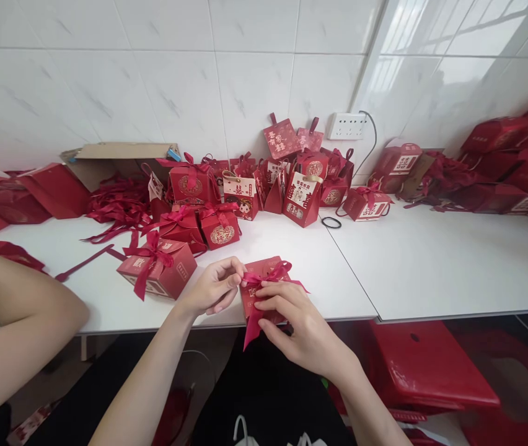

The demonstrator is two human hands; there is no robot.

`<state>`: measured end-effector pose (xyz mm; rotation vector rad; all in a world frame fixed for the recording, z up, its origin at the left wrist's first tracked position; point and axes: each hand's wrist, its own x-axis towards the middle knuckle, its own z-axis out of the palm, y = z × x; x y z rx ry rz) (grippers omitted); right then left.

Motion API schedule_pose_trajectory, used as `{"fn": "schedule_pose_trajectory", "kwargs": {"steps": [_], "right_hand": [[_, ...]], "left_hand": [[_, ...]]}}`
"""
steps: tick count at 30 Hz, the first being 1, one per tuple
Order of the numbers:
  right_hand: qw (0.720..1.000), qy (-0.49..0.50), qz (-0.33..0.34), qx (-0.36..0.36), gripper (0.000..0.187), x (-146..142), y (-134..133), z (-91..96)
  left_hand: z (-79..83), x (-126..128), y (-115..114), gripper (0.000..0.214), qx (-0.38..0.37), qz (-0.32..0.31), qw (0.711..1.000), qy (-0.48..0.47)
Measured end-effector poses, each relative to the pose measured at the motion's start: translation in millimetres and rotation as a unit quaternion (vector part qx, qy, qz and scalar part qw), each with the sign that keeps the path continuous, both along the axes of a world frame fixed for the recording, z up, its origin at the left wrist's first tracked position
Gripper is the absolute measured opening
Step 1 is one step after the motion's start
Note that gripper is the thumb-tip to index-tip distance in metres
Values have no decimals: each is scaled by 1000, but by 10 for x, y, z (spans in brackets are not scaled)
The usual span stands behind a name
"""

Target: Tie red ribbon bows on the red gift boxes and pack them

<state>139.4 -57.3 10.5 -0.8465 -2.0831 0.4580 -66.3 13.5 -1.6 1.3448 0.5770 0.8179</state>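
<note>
A red gift box (pixel 248 303) with a crimson ribbon (pixel 253 328) tied in a bow on top sits at the table's front edge before me. My left hand (pixel 217 288) pinches the bow's left loop between thumb and fingertips. Over the box's right side lies my right hand (pixel 294 313), its fingers spread across the bow and the lid, thumb apart near the hanging ribbon tail. The fingers partly hide the knot. Just left of my left hand stands a larger red gift box (pixel 178 266) with a bow.
Several finished boxes (pixel 220 232) stand behind, near the tiled wall. An open cardboard carton (pixel 119 152) holds loose ribbons (pixel 118 204). At left, another person's arm (pixel 36 316) rests on the white table (pixel 431 266). A red stool (pixel 431 365) stands below at right.
</note>
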Motion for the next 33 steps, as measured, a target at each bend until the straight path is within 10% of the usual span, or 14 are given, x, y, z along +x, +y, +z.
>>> {"fn": "schedule_pose_trajectory", "kwargs": {"steps": [8,17,25,33], "right_hand": [[1000,7,10,19,17,22,9,-27],[990,-4,-11,138,23,-17,52,-118],[984,43,-19,173,18,-57,72,-208],[980,64,-27,186,18,-78,61,-225]], "left_hand": [[101,52,-17,30,-43,71,996,32],[306,91,-154,14,154,180,937,258],[436,282,-258,17,375,281,800,374],[345,418,-255,12,289,214,870,338]]}}
